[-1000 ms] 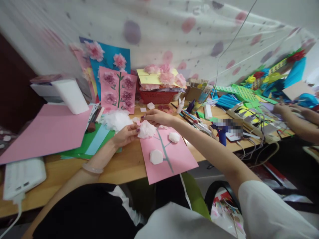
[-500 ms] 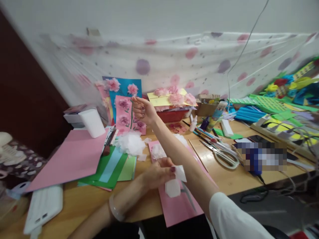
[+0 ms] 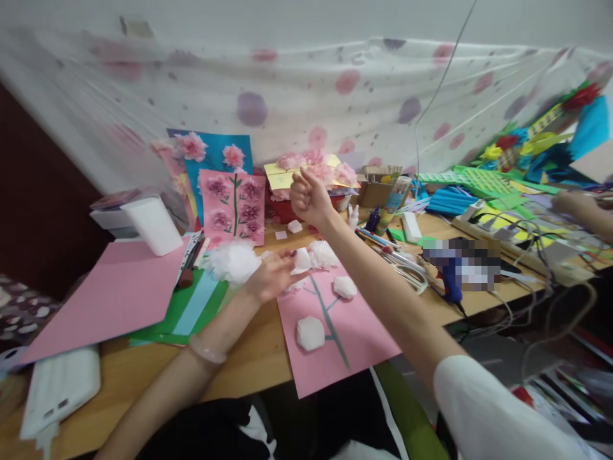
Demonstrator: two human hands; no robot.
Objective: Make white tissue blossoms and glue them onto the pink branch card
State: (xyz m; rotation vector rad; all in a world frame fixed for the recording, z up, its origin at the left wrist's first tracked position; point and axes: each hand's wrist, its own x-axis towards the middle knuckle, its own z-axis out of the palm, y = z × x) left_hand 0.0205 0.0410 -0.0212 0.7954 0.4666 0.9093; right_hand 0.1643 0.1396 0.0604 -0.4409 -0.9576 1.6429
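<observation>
My left hand (image 3: pixel 274 276) is over the upper left of a pink sheet (image 3: pixel 313 374), fingers stretched and apart. Its fingertips are at the white tissue bundles (image 3: pixel 323 254) near the sheet's top; whether they touch is unclear. A dark green branching stem (image 3: pixel 330 313) is drawn on the sheet. Beside its branches lie a flat white tissue pad (image 3: pixel 310 333) and a smaller one (image 3: pixel 345 287). Raised beyond the sheet, my right hand (image 3: pixel 312 198) has its fingers curled in, with nothing visible in them. Behind it stands a yellow card (image 3: pixel 278 176) with pink tissue flowers.
A pink flower picture (image 3: pixel 215 211) leans at the back. Fluffy white tissue (image 3: pixel 234 260) and green paper (image 3: pixel 163 326) lie left. Scissors (image 3: pixel 412 276), pencils, a blue glue gun (image 3: pixel 450 281) and a cabled power strip (image 3: pixel 522 252) lie right. Another person's hand (image 3: pixel 582 207) is at far right.
My left hand has moved forward and let go of the white tissue pieces, and pads now lie on the pink sheet. My right hand has moved right, away from the pink flower picture.
</observation>
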